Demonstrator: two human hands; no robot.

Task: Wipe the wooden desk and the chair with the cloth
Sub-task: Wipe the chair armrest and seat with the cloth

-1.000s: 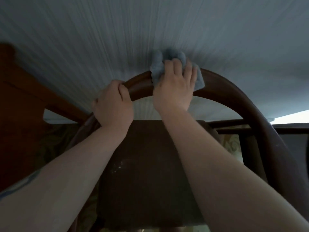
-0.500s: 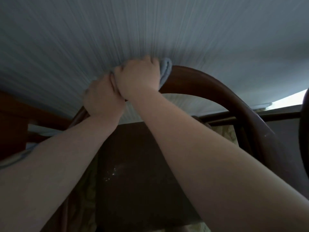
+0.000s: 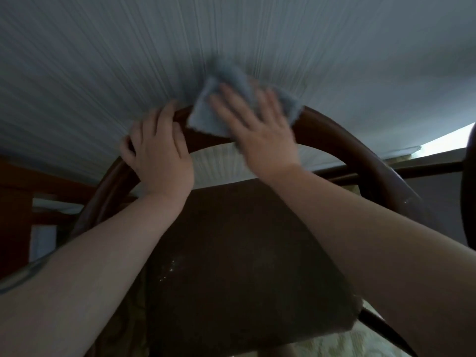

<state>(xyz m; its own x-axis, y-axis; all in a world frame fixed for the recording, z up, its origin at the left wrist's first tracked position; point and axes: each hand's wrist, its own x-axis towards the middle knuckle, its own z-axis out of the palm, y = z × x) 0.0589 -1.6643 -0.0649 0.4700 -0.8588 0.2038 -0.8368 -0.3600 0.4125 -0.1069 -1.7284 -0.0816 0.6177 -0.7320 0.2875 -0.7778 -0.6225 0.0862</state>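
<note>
The chair's curved dark wooden back rail (image 3: 342, 135) arches across the middle of the head view, above its dark seat (image 3: 242, 266). My left hand (image 3: 159, 148) grips the rail on its left side, fingers curled over the top. My right hand (image 3: 260, 127) lies with straight, spread fingers on a blue-grey cloth (image 3: 206, 117), pressing it flat against the top of the rail. The cloth is partly blurred and its far edge sticks up past my fingers. The wooden desk (image 3: 15, 210) shows only as reddish-brown wood at the far left.
A striped blue-grey wall (image 3: 231, 42) fills the upper view right behind the chair. Dark wooden bars (image 3: 386, 168) run to the right of the rail. Pale patterned floor (image 3: 342, 341) shows below the seat. A bright strip (image 3: 443, 140) lies at the right edge.
My right hand slid the cloth left along the rail until it met my left hand, then back right. Its fingers, curled round the cloth, now lie flat and spread. My left hand keeps its grip.
</note>
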